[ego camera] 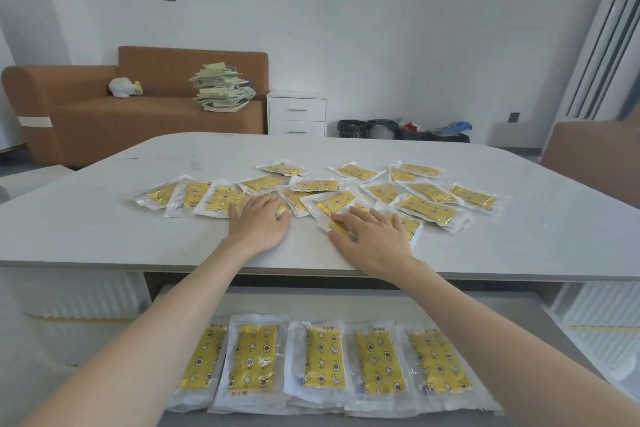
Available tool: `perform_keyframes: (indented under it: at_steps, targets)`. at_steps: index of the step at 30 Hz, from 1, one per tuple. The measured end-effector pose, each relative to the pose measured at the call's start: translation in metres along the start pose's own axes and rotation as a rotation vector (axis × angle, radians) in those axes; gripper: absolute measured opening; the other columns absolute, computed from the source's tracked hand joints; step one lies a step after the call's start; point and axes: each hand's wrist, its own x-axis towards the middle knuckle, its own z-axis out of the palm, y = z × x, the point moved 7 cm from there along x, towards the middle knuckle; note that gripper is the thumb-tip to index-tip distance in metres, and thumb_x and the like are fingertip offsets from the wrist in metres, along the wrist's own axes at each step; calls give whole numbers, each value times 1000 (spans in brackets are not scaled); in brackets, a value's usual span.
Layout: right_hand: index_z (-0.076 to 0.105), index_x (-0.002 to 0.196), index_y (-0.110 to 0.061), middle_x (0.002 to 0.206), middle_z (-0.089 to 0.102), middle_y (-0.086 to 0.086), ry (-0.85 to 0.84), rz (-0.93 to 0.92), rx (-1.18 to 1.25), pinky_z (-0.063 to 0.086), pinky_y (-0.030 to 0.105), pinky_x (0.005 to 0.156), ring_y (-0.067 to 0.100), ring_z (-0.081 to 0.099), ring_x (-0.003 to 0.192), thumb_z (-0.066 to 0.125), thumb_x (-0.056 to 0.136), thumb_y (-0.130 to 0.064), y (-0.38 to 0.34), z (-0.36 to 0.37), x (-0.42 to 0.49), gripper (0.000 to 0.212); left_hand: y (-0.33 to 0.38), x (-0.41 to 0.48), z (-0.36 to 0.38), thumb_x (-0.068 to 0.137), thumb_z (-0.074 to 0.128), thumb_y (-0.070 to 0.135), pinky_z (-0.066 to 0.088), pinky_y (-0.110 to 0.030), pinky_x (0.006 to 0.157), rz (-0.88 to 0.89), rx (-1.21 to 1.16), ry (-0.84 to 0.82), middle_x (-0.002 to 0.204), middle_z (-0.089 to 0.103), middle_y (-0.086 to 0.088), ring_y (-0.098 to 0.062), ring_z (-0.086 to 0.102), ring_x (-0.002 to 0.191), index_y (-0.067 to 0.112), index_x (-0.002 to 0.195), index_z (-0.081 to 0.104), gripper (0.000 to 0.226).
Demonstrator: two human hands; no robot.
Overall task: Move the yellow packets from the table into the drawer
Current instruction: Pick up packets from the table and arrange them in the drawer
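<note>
Several yellow packets point(427, 209) in clear wrappers lie scattered across the middle of the white table point(138, 236). My left hand point(258, 224) rests flat on the table, its fingertips touching the packets at the left of the pile. My right hand point(372, 236) lies palm down with spread fingers over a packet point(337, 226) at the pile's near edge. Neither hand has lifted anything. Below the table's front edge the drawer point(346, 302) stands pulled out, with a row of several yellow packets point(323, 357) lying side by side in it.
A brown sofa point(104, 114) with a stack of papers point(223, 88) stands behind the table at the left. A white drawer cabinet point(297, 113) is next to it. A brown chair back point(595, 156) sits at the table's right side. Bags lie on the floor by the far wall.
</note>
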Motion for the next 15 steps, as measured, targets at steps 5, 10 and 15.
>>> perform_keyframes:
  at_steps: [5,10,15]
  targets:
    - [62,103,-28,100,62,-11,63,-5,263,24,40,111,14,48,105,40,93,-53,-4,-18,-12,35,1,-18,-9,99,30,40,3,-54,114,24,-93,54,141,43,3,-16,33,136,23,128,49,39]
    - [63,76,-20,101,71,-3,65,38,454,47,34,92,12,60,106,61,86,-42,5,-23,-16,25,2,-36,-20,96,43,33,20,-46,112,101,-283,167,99,51,4,-19,50,107,18,92,57,22]
    - [59,95,-24,125,56,0,163,231,257,41,36,90,22,46,121,65,80,-44,24,-43,-15,26,-7,-43,-29,87,61,22,33,-23,72,61,-508,268,91,58,1,-17,55,91,11,80,67,15]
